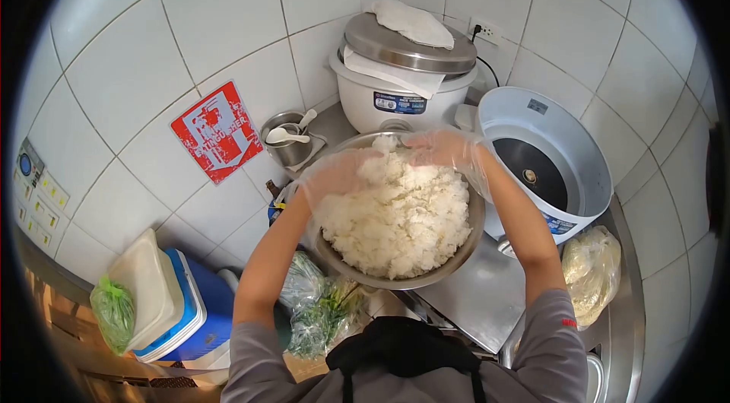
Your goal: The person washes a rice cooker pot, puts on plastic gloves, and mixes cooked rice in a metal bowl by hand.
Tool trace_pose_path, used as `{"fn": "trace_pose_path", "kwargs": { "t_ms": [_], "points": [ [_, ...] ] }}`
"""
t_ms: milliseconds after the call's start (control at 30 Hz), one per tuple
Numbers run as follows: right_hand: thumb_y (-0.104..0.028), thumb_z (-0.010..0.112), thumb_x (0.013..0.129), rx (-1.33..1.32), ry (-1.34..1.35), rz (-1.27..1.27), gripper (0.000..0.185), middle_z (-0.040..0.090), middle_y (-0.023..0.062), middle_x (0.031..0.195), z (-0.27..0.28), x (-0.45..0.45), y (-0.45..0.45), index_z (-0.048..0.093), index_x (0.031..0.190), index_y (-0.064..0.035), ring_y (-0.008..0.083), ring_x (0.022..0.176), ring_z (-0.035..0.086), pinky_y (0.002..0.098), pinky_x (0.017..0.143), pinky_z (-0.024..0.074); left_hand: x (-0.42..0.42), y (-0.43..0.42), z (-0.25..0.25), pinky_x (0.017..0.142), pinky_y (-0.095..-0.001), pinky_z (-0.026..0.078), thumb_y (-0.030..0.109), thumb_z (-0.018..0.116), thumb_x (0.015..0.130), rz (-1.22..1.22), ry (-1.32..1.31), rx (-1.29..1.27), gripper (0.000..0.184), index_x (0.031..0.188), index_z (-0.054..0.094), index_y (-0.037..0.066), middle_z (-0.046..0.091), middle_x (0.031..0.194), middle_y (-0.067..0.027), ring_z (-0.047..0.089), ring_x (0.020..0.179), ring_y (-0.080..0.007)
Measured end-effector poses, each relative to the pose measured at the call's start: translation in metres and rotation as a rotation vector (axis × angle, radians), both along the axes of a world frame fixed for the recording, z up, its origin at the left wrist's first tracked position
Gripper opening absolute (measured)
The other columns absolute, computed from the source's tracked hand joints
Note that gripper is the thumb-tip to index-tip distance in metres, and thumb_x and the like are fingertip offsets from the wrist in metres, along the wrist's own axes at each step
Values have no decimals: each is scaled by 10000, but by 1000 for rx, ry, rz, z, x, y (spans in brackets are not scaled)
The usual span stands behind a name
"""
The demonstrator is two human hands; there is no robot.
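Note:
A wide metal bowl (356,280) stands in front of me, heaped with cooked white rice (403,213). Clear, loose plastic gloves cover both my hands. At the far left side of the mound, my left hand (340,177) touches the rice. My right hand (439,150) lies at the far right of it, near the bowl's back rim. Glove plastic and rice blur the fingers, so their grip does not show clearly.
Behind the bowl is a lidded rice cooker (395,95) with cloths on it. An open cooker body (593,167) stands right, a bagged yellowish food (589,270) below it. At left are a metal container (285,153) with white spoons, bagged greens (323,312) and a blue cooler (201,304).

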State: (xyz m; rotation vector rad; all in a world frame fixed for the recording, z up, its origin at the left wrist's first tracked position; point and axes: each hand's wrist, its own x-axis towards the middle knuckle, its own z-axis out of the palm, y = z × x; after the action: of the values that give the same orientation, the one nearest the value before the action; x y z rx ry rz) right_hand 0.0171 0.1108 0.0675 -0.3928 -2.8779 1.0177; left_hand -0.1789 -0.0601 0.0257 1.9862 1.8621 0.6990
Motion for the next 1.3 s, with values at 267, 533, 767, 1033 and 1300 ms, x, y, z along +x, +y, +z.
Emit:
{"fn": "trace_pose_path", "kwargs": {
  "t_ms": [267,533,767,1033,1300],
  "points": [
    [-232,649,664,497,101,-38,593,516,172,1141,-44,0,-8,468,1222,-143,310,1012,519,341,878,395,6,-30,-24,929,-357,377,244,680,652,59,324,111,691,1272,386,166,378,1279,-176,437,1124,-311],
    [-334,601,737,250,235,-81,435,612,172,928,-10,-16,11,562,1111,-113,317,799,590,369,777,446,-3,-16,11,882,-286,410,104,677,633,167,-149,260,516,1128,532,83,570,1097,-106,540,1000,-232],
    [-588,462,772,248,-11,-94,625,529,201,1101,13,-5,-25,532,1123,-75,350,977,512,383,848,392,33,-15,39,952,-366,342,358,646,701,-8,65,65,696,1276,364,84,480,1211,-162,453,1115,-306],
    [-465,460,841,305,-73,-26,612,459,190,1225,-19,51,-15,415,1227,7,315,1105,462,328,953,345,116,-52,21,990,-429,286,372,542,789,-324,349,282,523,1242,437,133,396,1296,-128,367,1195,-308],
    [-294,617,761,287,25,-67,486,495,213,1113,-50,102,-46,496,1148,-26,326,1060,459,366,916,359,105,-53,-30,974,-383,314,234,562,740,-158,403,192,346,1066,550,118,446,1234,-121,369,1195,-267]
  ]
}}
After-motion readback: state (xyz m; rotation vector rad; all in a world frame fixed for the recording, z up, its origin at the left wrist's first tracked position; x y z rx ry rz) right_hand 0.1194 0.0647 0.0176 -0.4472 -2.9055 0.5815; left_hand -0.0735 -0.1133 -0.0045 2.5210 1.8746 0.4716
